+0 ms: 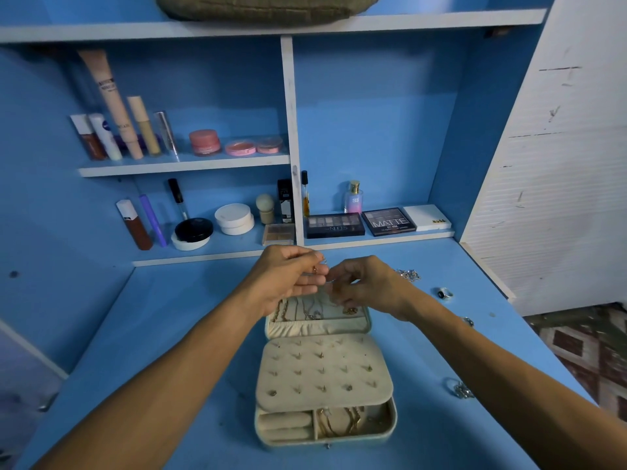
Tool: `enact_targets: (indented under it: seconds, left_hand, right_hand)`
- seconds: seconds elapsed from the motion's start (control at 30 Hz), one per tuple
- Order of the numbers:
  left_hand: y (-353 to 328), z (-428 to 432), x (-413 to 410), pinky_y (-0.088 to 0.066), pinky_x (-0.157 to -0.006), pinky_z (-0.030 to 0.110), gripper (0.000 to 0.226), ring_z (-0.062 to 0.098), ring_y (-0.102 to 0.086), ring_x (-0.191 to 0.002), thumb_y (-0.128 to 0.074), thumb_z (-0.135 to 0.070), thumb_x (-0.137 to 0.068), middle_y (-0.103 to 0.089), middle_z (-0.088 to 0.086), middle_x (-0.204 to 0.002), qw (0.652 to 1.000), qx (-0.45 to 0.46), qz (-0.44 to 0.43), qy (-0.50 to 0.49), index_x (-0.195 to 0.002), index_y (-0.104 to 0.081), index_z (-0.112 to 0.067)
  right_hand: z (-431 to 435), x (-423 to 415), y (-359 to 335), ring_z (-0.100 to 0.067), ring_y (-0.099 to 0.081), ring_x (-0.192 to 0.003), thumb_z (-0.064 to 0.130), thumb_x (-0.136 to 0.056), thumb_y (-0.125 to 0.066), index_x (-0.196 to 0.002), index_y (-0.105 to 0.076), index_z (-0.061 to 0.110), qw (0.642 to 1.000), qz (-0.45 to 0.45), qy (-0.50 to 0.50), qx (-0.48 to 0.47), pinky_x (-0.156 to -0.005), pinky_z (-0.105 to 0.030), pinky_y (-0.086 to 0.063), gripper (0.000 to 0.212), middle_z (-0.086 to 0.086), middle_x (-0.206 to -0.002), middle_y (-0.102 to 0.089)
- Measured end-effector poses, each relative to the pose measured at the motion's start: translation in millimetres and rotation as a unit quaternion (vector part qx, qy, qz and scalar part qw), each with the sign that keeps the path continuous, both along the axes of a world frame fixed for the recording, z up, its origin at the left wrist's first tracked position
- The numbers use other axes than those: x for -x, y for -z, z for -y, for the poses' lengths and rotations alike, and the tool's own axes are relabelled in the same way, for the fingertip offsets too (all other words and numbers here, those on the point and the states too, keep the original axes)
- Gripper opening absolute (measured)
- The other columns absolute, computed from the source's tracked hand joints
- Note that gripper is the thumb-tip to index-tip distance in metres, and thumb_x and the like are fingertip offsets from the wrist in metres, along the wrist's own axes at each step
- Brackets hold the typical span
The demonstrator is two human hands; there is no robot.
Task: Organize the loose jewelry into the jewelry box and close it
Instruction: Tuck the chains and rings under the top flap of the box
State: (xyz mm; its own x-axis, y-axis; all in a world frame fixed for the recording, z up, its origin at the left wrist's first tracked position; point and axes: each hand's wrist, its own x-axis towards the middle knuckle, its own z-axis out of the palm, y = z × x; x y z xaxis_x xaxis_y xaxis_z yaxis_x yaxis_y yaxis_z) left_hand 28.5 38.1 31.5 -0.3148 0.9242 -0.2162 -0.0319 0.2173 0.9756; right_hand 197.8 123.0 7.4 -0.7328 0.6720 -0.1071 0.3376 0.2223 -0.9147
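We judge the small piece of jewellery (315, 269) now in hand to be very light, fine and easily dropped or snagged; it is best pinched at a firm part such as a clasp or ring, not along any thin run. It shows as a small reddish-gold item with a pale thread-like part, too small for us to identify. Our left hand (288, 276) is curled with fingertips pinched on it; our right hand (364, 284) meets it, fingers bent close, but we cannot tell whether it grips the same piece. Both hands are raised above the lid of the open cream jewelry box (325, 371), which lies on the blue desk (169, 317). Chains hang in the lid; the stud panel holds several earrings. Loose pieces remain on the desk to the right: a silver chain (409, 275), a dark-stoned ring (445, 294), and a silver cluster (459, 389).
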Motion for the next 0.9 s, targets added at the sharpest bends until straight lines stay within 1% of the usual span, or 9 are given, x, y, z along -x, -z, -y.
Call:
enact_targets:
  seconds: [0.13,0.3,0.37,0.43,0.5,0.57,0.63,0.77,0.9]
  left_hand:
    - [-8,0,-2,-0.057,-0.061,0.022,0.015,0.01,-0.068,-0.065,-0.068,-0.021,-0.096,-0.078,0.007,-0.093,1.0,0.002,-0.021,0.013,-0.105,-0.07,-0.009]
    - [-9,-1,3,-0.049,-0.053,0.019,0.013,0.004,-0.055,-0.056,-0.067,-0.022,-0.097,-0.075,-0.002,-0.078,0.99,0.008,-0.138,0.029,-0.103,-0.071,-0.011]
    - [-5,-1,8,-0.053,-0.064,0.025,0.01,0.005,-0.06,-0.065,-0.067,-0.024,-0.096,-0.074,-0.007,-0.078,0.971,0.007,-0.235,0.05,-0.095,-0.073,-0.016]
    - [0,-1,12,-0.057,-0.082,0.034,0.011,0.005,-0.067,-0.082,-0.067,-0.026,-0.095,-0.075,-0.011,-0.084,0.935,0.01,-0.346,0.076,-0.089,-0.074,-0.022]
    - [2,1,13,-0.057,-0.091,0.038,0.011,0.007,-0.069,-0.092,-0.065,-0.025,-0.094,-0.075,-0.01,-0.095,0.917,0.032,-0.38,0.113,-0.098,-0.075,-0.023]
    - [1,1,13,-0.055,-0.094,0.033,0.027,0.007,-0.066,-0.102,-0.063,-0.017,-0.094,-0.071,-0.007,-0.115,0.907,0.057,-0.383,0.163,-0.121,-0.069,-0.022]
    - [-1,1,14,-0.052,-0.101,0.032,0.043,0.006,-0.062,-0.112,-0.067,-0.011,-0.092,-0.065,-0.007,-0.128,0.917,0.039,-0.341,0.205,-0.132,-0.062,-0.024]
    - [-7,4,11,-0.051,-0.101,0.024,0.038,0.012,-0.068,-0.113,-0.072,-0.001,-0.09,-0.075,0.002,-0.115,0.951,-0.039,-0.199,0.232,-0.125,-0.065,-0.011]
    - [-8,3,11,-0.053,-0.093,0.021,0.02,0.011,-0.071,-0.105,-0.069,-0.01,-0.094,-0.078,0.001,-0.105,0.95,-0.067,-0.212,0.22,-0.114,-0.072,-0.008]
  right_hand:
    - [3,2,-4,-0.013,-0.066,-0.07,0.005,-0.094,-0.065,-0.093,-0.075,0.013,0.999,0.006,-0.031,0.017,-0.072,-0.028,-0.057,0.013,-0.004,-0.077,-0.071]
    - [4,-3,-9,-0.017,-0.069,-0.079,0.004,-0.093,-0.067,-0.111,-0.07,-0.001,0.987,-0.034,-0.054,0.15,-0.071,-0.025,-0.057,0.018,-0.01,-0.089,-0.073]
    - [3,-3,-13,-0.019,-0.069,-0.078,0.002,-0.091,-0.069,-0.111,-0.069,0.003,0.989,-0.019,-0.05,0.139,-0.074,-0.026,-0.058,0.02,-0.015,-0.092,-0.073]
    - [2,-3,-16,-0.02,-0.068,-0.079,0.004,-0.089,-0.072,-0.113,-0.065,0.009,0.996,0.015,-0.034,0.087,-0.074,-0.026,-0.057,0.026,-0.021,-0.097,-0.074]
    - [0,-5,-21,-0.022,-0.068,-0.081,0.007,-0.089,-0.072,-0.118,-0.058,0.014,0.997,0.033,-0.035,0.053,-0.076,-0.03,-0.053,0.033,-0.022,-0.099,-0.073]
    - [-1,-6,-26,-0.023,-0.069,-0.084,0.005,-0.09,-0.069,-0.12,-0.053,0.015,0.998,0.026,-0.056,0.033,-0.08,-0.035,-0.051,0.035,-0.022,-0.1,-0.074]
    - [-2,-7,-33,-0.022,-0.069,-0.081,0.001,-0.092,-0.065,-0.12,-0.053,0.011,0.997,0.009,-0.077,0.015,-0.077,-0.03,-0.052,0.032,-0.022,-0.099,-0.073]
    - [-7,-4,-44,-0.022,-0.066,-0.077,0.003,-0.093,-0.066,-0.115,-0.056,0.007,0.996,-0.02,-0.08,-0.013,-0.075,-0.03,-0.052,0.025,-0.022,-0.089,-0.068]
    - [-12,-5,-50,-0.022,-0.065,-0.081,0.005,-0.09,-0.07,-0.116,-0.062,0.011,0.997,-0.023,-0.075,-0.024,-0.08,-0.036,-0.051,0.028,-0.022,-0.093,-0.071]
